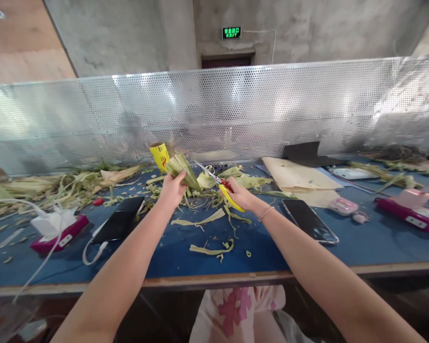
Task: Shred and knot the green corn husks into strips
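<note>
My left hand [173,190] is closed round a folded bundle of corn husk [184,170], pale green and held tilted above the table. In my right hand [240,194] is a pair of scissors [214,176] with red and yellow handles. Its metal blades point up and left towards the husk, apart from it as far as I can see. Cut husk strips [200,219] and scraps lie under and in front of both hands. Just behind the left hand stands a yellow tube [159,157] with a hollow top.
Dry husks [39,186] are heaped at the left. A black phone [118,220] and a magenta power strip [60,237] lie left; another phone [307,220], brown paper sheets [300,175], a pink earphone case [343,206] and a second power strip [411,214] lie right. A perforated metal screen [257,109] stands behind.
</note>
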The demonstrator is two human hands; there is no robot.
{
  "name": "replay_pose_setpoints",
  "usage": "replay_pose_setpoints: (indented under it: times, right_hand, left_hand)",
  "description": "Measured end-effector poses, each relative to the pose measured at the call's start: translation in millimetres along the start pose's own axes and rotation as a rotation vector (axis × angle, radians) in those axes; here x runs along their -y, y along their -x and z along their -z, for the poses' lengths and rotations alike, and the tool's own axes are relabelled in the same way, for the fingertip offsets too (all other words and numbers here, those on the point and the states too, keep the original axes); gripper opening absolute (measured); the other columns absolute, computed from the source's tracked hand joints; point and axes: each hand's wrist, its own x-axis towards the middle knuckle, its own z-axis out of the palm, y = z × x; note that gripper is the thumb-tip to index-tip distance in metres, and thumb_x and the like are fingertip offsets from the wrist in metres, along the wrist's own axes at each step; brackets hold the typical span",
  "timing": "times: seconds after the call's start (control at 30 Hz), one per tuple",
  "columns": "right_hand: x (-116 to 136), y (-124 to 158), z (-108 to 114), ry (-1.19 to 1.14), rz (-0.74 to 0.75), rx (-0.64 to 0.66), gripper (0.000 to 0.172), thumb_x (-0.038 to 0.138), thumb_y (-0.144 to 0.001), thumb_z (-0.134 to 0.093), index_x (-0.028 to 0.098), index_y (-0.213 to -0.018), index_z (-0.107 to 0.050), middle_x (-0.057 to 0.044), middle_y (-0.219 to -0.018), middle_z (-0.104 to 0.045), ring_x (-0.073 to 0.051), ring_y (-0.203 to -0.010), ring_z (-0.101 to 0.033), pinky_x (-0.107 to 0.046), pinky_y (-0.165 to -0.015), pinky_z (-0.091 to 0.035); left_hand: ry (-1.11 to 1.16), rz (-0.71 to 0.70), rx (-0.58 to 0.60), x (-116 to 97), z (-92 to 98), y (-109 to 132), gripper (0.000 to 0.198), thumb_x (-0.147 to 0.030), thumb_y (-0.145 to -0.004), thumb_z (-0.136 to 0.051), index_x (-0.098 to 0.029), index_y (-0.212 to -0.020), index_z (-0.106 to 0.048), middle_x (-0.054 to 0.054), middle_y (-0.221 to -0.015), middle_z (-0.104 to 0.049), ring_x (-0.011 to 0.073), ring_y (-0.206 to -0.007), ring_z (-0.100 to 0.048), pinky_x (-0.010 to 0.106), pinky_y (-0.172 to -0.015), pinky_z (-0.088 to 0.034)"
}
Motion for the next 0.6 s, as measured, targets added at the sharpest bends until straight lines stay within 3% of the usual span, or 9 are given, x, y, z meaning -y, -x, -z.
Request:
replay_pose_setpoints:
  times: [0.3, 0.6]
  right_hand:
    - [14, 5, -9, -0.012, -0.019, -0.030, 0.030, 0.047, -0.074, -0.045, 0.021, -0.080, -0.033, 0.004, -0.066, -0.045, -0.012, -0.062, -0.043, -0.028, -0.059, -0.036]
    - [10, 4, -11, 0.011, -0.039, 0.002, 0.034, 0.051, -0.072, -0.048, 0.021, -0.076, -0.034, 0.003, -0.064, -0.045, -0.013, -0.062, -0.044, -0.027, -0.058, -0.036]
  left_hand:
    - [0.036, 0.059, 0.006, 0, -8.7, 13, 0.031, -0.004, -0.053, -0.058, -0.016, -0.082, -0.056, -0.001, -0.061, -0.064, 0.0163, -0.067, -0.064, 0.030, -0.068, -0.050]
    - [0.007, 0.141, -0.037, 4, -12.7, 18, 0.022, -0.014, -0.057, -0.069, -0.016, -0.076, -0.057, 0.000, -0.063, -0.065, 0.0177, -0.071, -0.064, 0.029, -0.066, -0.052]
